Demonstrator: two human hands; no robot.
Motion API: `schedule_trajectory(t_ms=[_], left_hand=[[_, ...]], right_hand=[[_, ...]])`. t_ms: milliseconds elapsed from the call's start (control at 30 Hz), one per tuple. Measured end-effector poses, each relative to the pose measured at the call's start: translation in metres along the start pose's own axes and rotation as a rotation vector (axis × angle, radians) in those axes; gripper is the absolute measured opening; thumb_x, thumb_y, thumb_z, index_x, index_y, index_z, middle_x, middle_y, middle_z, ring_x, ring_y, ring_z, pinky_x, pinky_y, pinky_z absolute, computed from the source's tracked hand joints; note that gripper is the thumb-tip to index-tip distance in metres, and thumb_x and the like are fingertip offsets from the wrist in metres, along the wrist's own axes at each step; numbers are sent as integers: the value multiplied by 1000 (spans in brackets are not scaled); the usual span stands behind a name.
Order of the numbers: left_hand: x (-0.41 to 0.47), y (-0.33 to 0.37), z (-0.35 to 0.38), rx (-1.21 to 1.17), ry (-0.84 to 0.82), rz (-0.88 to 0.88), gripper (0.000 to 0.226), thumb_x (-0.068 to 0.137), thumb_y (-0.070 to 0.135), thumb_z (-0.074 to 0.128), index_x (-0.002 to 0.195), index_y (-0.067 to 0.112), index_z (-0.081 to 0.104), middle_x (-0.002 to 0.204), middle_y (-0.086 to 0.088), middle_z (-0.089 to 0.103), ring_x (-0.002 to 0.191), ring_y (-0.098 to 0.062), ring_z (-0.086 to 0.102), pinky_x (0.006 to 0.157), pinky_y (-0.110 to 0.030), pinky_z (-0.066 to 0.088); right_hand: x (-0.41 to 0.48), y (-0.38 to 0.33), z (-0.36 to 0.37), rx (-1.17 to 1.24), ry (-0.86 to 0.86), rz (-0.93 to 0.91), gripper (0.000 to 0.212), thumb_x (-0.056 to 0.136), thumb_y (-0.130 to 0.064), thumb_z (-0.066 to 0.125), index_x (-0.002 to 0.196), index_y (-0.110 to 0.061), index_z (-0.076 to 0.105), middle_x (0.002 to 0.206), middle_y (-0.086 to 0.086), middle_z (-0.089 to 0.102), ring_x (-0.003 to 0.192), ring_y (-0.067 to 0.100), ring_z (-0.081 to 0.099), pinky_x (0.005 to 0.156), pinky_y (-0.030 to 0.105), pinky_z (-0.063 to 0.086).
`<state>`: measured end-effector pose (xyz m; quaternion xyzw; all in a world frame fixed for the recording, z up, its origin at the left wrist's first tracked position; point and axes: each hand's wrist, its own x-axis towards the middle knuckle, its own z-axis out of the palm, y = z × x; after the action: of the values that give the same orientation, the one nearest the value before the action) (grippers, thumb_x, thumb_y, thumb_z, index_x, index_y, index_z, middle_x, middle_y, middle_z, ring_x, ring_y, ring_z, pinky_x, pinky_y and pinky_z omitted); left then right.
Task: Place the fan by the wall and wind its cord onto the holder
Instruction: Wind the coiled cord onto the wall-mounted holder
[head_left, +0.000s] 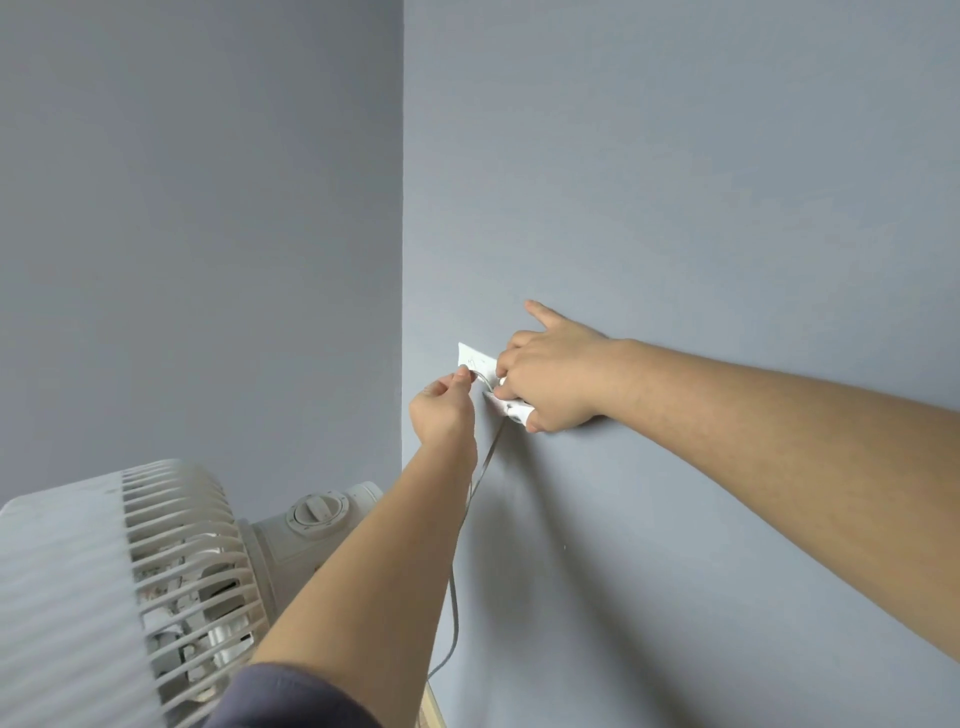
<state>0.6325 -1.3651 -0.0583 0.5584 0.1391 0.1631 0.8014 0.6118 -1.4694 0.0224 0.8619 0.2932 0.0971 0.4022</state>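
A white fan (156, 571) with a ribbed grille and a round dial fills the lower left, close to the wall corner. Its grey cord (457, 597) runs up along the right wall to a white holder (475, 358) fixed there. My left hand (441, 410) pinches the cord just left of the holder. My right hand (550, 379) covers the holder's right part, fingers curled round the cord there and the index finger pointing up along the wall. The holder's lower end (519, 413) shows under that hand.
Two blue-grey walls meet in a corner (403, 208) just left of the holder. A strip of light wooden floor or skirting (434, 706) shows at the bottom by the wall. My left forearm crosses in front of the fan's motor housing.
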Motion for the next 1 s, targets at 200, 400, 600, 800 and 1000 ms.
schedule_trajectory(t_ms=[200,400,600,800,1000], left_hand=[[-17,-20,-15,-57,82,89,24,94,22,49,79,18,68,95,-10,67,90,-45,53,78,-32,44],[-26,-26,-29,-65,84,-24,25,91,17,43,83,17,67,73,4,55,62,-17,45,59,-26,37],[-33,-25,-33,-79,35,-74,24,93,16,43,87,14,66,72,3,54,55,-16,43,55,-24,37],[-43,-29,-35,-66,33,-42,23,94,18,45,93,14,68,73,7,58,71,-18,51,70,-27,43],[-55,-39,-33,-33,14,31,20,96,19,46,92,16,65,74,7,63,74,-19,55,76,-31,46]], right_hand=[[-5,0,-1,31,41,-18,35,90,-43,54,123,-33,59,130,-5,55,128,20,42,118,54,5],[-13,-5,-6,-39,-37,-38,43,96,-38,46,139,-46,43,160,-7,21,148,22,12,118,54,4],[-3,-11,-21,-155,-186,140,51,96,-43,42,143,-56,27,163,-1,8,148,37,-11,109,70,-12],[-1,-18,-23,-170,-218,188,48,97,-43,40,143,-55,30,162,2,14,148,40,-8,108,72,-12],[-7,-11,-28,-112,-272,124,50,97,-48,38,145,-53,26,163,0,11,149,34,-8,109,69,-15]])
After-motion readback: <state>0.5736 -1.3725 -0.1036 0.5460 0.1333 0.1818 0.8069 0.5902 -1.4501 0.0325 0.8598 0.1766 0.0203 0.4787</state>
